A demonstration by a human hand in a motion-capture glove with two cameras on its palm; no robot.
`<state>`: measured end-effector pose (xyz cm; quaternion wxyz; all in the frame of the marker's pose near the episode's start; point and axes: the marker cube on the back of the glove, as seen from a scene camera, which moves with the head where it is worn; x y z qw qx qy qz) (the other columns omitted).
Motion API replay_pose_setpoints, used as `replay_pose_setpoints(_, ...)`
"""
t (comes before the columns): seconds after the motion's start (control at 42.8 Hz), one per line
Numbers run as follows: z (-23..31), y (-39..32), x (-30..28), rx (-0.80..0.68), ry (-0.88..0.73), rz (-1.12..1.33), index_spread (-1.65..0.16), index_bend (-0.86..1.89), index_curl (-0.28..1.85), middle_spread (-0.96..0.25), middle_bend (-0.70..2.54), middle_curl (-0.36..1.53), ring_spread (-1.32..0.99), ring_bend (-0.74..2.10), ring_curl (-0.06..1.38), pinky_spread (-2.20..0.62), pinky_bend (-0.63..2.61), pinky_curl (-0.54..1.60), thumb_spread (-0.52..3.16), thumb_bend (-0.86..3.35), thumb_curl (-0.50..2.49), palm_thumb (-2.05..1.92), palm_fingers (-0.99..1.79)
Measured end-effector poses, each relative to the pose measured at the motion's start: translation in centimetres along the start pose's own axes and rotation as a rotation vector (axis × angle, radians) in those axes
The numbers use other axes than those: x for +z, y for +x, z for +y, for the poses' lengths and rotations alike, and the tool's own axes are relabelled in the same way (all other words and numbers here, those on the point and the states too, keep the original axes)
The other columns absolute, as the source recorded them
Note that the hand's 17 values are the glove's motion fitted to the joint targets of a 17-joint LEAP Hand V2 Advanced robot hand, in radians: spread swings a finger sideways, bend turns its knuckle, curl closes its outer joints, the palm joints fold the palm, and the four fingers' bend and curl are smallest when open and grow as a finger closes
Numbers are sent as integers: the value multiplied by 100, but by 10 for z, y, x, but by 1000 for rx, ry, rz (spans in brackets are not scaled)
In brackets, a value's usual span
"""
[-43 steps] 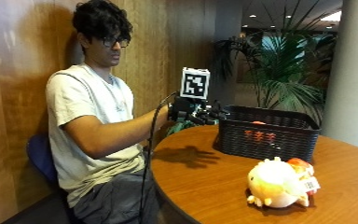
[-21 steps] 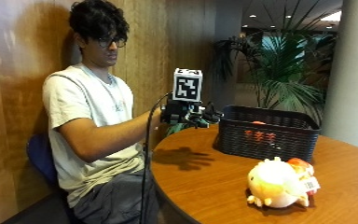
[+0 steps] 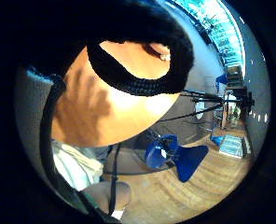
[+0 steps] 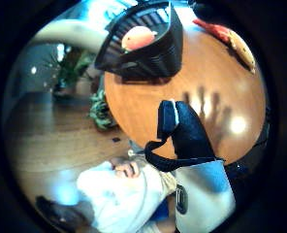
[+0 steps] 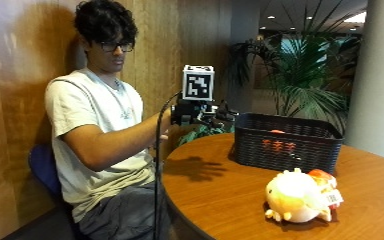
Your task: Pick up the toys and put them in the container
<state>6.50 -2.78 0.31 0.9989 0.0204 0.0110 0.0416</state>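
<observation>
Inside black basket (image 5: 286, 147): orange toy (image 4: 137, 37).

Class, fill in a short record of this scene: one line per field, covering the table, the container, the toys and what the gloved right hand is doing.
Table: round wooden table
Container: black basket on the table, far side from the person
In container: an orange toy
Still on table: plush toy, cream with red and orange parts, tag attached, apart from the basket
Right hand: raised above the table edge beside the basket, fingers spread, holding nothing; its shadow falls on the tabletop
Task state: plush toy not yet picked up
</observation>
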Motion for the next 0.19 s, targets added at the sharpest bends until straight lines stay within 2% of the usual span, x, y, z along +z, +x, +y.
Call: replay_pose_setpoints(0.187, 0, -1, 3, -31, -1, 70, -29, 19, 49, 3, 12, 19, 4, 16, 22, 6, 86, 32, 149, 0, 34, 19, -14)
